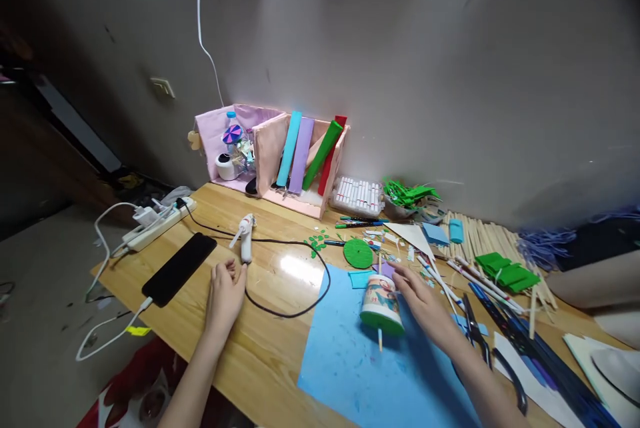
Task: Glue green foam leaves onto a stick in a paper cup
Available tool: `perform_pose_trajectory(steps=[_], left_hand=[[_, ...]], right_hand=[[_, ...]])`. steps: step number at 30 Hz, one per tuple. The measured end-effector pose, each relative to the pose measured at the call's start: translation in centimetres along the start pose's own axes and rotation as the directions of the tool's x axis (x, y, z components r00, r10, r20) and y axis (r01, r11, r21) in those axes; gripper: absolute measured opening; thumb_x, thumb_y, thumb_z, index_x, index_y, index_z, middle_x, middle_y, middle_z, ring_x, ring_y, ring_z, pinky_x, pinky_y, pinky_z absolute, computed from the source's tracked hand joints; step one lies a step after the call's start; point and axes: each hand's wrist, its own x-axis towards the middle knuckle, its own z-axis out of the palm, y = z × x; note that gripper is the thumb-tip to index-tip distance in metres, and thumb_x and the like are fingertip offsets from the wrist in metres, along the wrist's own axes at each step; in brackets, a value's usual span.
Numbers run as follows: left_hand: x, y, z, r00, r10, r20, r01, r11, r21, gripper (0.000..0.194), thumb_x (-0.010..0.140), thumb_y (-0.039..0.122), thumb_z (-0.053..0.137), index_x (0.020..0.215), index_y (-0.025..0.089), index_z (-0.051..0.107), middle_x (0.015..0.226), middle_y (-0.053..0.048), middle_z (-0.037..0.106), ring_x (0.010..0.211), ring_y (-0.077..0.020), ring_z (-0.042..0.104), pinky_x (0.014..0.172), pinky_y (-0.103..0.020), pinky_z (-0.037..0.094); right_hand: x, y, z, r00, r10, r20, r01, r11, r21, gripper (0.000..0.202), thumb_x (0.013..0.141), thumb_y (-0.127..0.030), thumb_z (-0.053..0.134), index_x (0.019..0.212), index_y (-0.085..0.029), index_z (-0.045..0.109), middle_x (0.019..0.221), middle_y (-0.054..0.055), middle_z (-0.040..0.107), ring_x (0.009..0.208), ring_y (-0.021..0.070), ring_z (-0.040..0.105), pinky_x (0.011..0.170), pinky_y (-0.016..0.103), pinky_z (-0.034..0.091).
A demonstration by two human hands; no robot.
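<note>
My left hand (226,293) rests on the wooden table, fingers loosely curled and thumb apart, holding nothing I can see. Just beyond its thumb stands a white hot glue gun (246,239); whether they touch is unclear. A printed paper cup (381,296) lies tilted on a blue sheet (340,361), its near end covered by a green disc (383,323). A thin wooden stick (380,340) pokes out of that disc. To the cup's right, my right hand (419,295) has its fingers stretched out near the far end. A loose green disc (358,253) lies beyond the cup.
A black phone (180,268) and power strip (159,223) lie left; a black cable (285,315) loops between my hands. Behind stand a cardboard box (265,171) with coloured paper strips and a marker case (357,196). Scissors (475,325) and wooden sticks (485,235) lie right.
</note>
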Motion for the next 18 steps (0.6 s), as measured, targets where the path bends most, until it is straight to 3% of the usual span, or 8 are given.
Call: perform_pose_trajectory(steps=[4,8,10,11,12,14,16,18], left_hand=[[0.9,-0.2,0.7,0.999,0.028,0.031,-0.029,0.999,0.025,0.043,0.078,0.045,0.047,0.106,0.013,0.049,0.106,-0.017,0.053,0.097,-0.0291,0.057,0.094,-0.047,0.043],[0.4,0.9,0.4,0.998,0.063,0.016,-0.064,0.997,0.037,0.044,0.076,0.046,0.048,0.104,0.012,0.048,0.103,-0.018,0.052,0.100,-0.0324,0.053,0.092,-0.050,0.042],[-0.8,1.9,0.5,0.998,0.023,-0.050,-0.021,0.999,0.030,0.042,0.075,0.048,0.048,0.100,0.014,0.047,0.098,-0.014,0.052,0.091,-0.0294,0.055,0.084,-0.047,0.046],[-1.5,2.4,0.8,0.998,-0.006,-0.067,0.005,1.000,-0.014,0.041,0.074,0.050,0.048,0.096,0.015,0.047,0.092,-0.011,0.052,0.082,-0.0264,0.056,0.077,-0.044,0.048],[-2.2,2.9,1.2,0.998,-0.020,-0.052,0.016,0.997,-0.082,0.040,0.073,0.052,0.049,0.092,0.017,0.046,0.083,-0.006,0.051,0.073,-0.0228,0.055,0.070,-0.040,0.049],[-3.6,4.0,2.3,1.000,-0.001,0.030,0.007,0.979,-0.202,0.039,0.070,0.056,0.050,0.084,0.020,0.044,0.069,0.002,0.045,0.058,-0.0169,0.050,0.058,-0.032,0.047],[-4.6,5.6,3.7,0.981,0.095,0.171,-0.042,0.957,-0.287,0.041,0.068,0.059,0.052,0.082,0.021,0.044,0.066,0.002,0.047,0.056,-0.0158,0.050,0.055,-0.030,0.047],[-5.2,7.9,5.0,0.900,0.253,0.356,-0.142,0.940,-0.311,0.042,0.068,0.060,0.053,0.083,0.021,0.048,0.067,0.001,0.053,0.058,-0.0169,0.055,0.057,-0.029,0.048]], right_hand=[[-1.4,-1.3,0.0,0.998,-0.061,-0.006,0.061,0.998,-0.010,0.044,0.088,-0.051,0.041,0.117,-0.022,0.057,0.126,0.010,0.057,0.121,0.0284,0.049,0.103,0.048,0.037],[-1.9,-1.3,-0.8,0.991,-0.127,-0.047,0.128,0.992,0.005,0.036,0.090,-0.045,0.041,0.114,-0.023,0.058,0.125,0.010,0.057,0.121,0.0264,0.050,0.103,0.046,0.038],[-1.3,-0.3,-2.2,0.977,-0.126,-0.171,0.130,0.992,0.009,0.034,0.089,-0.042,0.044,0.115,-0.023,0.056,0.122,0.010,0.058,0.117,0.0253,0.053,0.100,0.044,0.042],[-0.8,0.5,-3.2,0.951,-0.109,-0.288,0.118,0.993,0.015,0.035,0.087,-0.041,0.046,0.116,-0.022,0.054,0.120,0.011,0.058,0.114,0.0248,0.055,0.096,0.043,0.046],[-0.1,1.3,-4.5,0.900,-0.075,-0.430,0.090,0.996,0.013,0.036,0.086,-0.040,0.047,0.116,-0.020,0.052,0.118,0.012,0.058,0.109,0.0241,0.058,0.092,0.040,0.049],[1.1,3.1,-7.7,0.714,-0.011,-0.700,-0.023,0.999,-0.040,0.039,0.085,-0.037,0.046,0.118,-0.016,0.047,0.119,0.016,0.054,0.108,0.0244,0.058,0.089,0.040,0.050],[2.3,4.5,-11.3,0.563,0.006,-0.827,-0.131,0.988,-0.082,0.046,0.082,-0.030,0.047,0.123,-0.012,0.040,0.125,0.020,0.046,0.114,0.0268,0.052,0.095,0.044,0.044],[3.2,5.6,-15.1,0.455,-0.002,-0.891,-0.241,0.962,-0.125,0.054,0.077,-0.024,0.054,0.125,-0.008,0.037,0.129,0.023,0.041,0.124,0.0302,0.041,0.102,0.046,0.036]])
